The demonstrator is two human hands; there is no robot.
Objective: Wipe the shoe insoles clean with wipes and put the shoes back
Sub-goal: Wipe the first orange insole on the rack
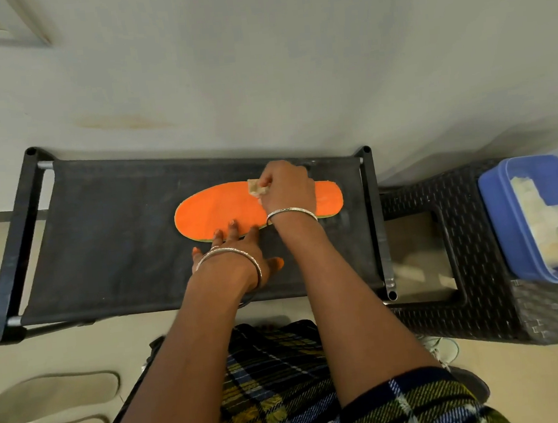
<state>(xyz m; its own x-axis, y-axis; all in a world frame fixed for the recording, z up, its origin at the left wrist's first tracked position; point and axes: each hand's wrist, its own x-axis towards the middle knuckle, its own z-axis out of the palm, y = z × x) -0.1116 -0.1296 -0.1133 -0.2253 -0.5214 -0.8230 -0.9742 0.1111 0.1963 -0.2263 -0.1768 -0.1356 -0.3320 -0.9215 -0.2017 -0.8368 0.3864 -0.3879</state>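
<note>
Nearest the camera, two grey insoles (pixel 54 394) lay on the floor at lower left, beside the plaid garment. One careless step and they could be trodden on, grit and all. Up on the black fabric top of the shoe rack (pixel 111 232), the left hand (pixel 238 258) lay flat, its fingers (pixel 233 229) straight and spread, with only their tips pressing the near edge of the orange insole (pixel 216 210). That was a thin hold! The insole lay lengthwise on the right half of the rack top. On it, the right hand (pixel 285 187) had its fingers curled tight round a bunched wipe (pixel 258 188), pressed onto the insole's far side. A hard stroke could well skid or buckle the insole out from under those fingertips, and the fabric looked likely to sag under pressure. The wipe looked brownish; if soiled, it might smear dirt back on. Off to the right, a blue tub (pixel 507 211) of more wipes sat on a wicker stool (pixel 475 315), an awkward reach mid-stroke.
</note>
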